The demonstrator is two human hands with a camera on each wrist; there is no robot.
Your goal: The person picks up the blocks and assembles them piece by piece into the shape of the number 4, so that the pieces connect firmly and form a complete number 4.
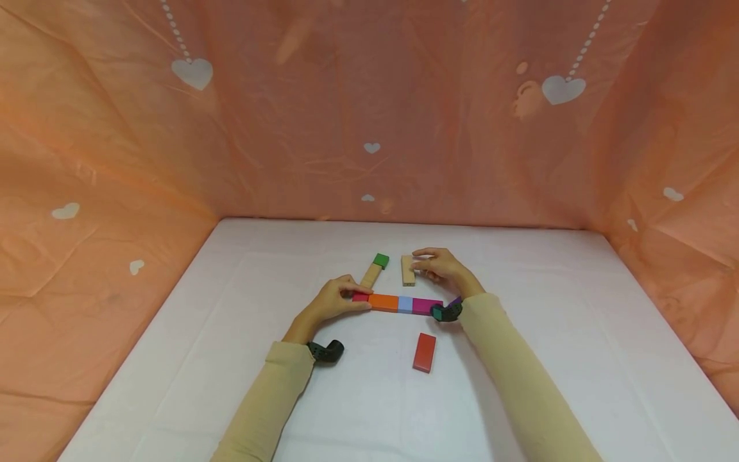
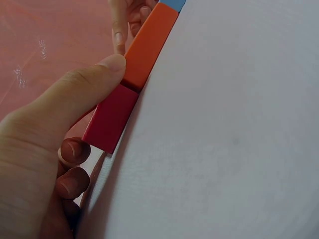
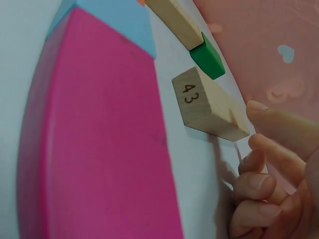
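Observation:
My left hand (image 1: pixel 335 299) pinches the crimson block (image 2: pixel 110 118) at the left end of a row, thumb on the near side by its joint with the orange block (image 1: pixel 383 303). A light blue block (image 1: pixel 405 305) and a magenta block (image 3: pixel 107 134) continue the row rightward. My right hand (image 1: pixel 441 266) hovers at a plain wooden block (image 3: pixel 212 107) marked 43, its fingertips close to the far end with no grip visible. Two of its fingers are loosely curled. Part of a purple block (image 1: pixel 456 301) shows at the right wrist, mostly hidden.
Behind the left hand, another plain wooden block (image 1: pixel 371 276) lies slanted, with a green block (image 1: pixel 381 260) at its far end. A red block (image 1: pixel 424 353) lies in front of the row. Orange sheeting (image 1: pixel 369 115) with hearts walls the white table (image 1: pixel 231 256).

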